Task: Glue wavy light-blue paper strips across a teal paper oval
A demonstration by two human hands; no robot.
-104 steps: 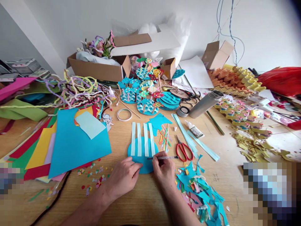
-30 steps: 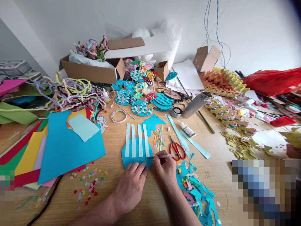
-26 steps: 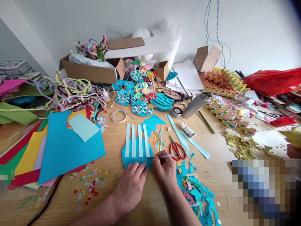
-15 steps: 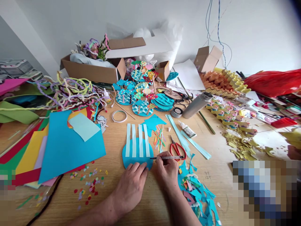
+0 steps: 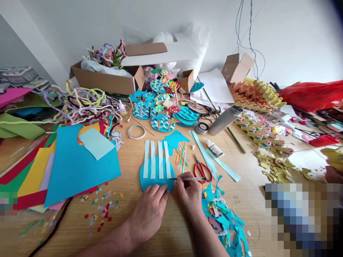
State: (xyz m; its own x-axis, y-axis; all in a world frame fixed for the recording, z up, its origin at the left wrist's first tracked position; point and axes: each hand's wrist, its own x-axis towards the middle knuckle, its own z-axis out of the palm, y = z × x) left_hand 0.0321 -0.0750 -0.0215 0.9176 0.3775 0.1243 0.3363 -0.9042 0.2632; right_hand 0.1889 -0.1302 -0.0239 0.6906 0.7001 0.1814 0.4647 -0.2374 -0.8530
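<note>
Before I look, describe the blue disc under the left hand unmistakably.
On the wooden table, find the left hand. Its fingers rest on the blue disc. Unlike the angular blue paper beyond, it is round, with four pale strips crossing its far edge.

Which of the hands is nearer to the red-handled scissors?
Right. The right hand is just left of the scissors; the left hand rests on the blue disc, farther left.
</note>
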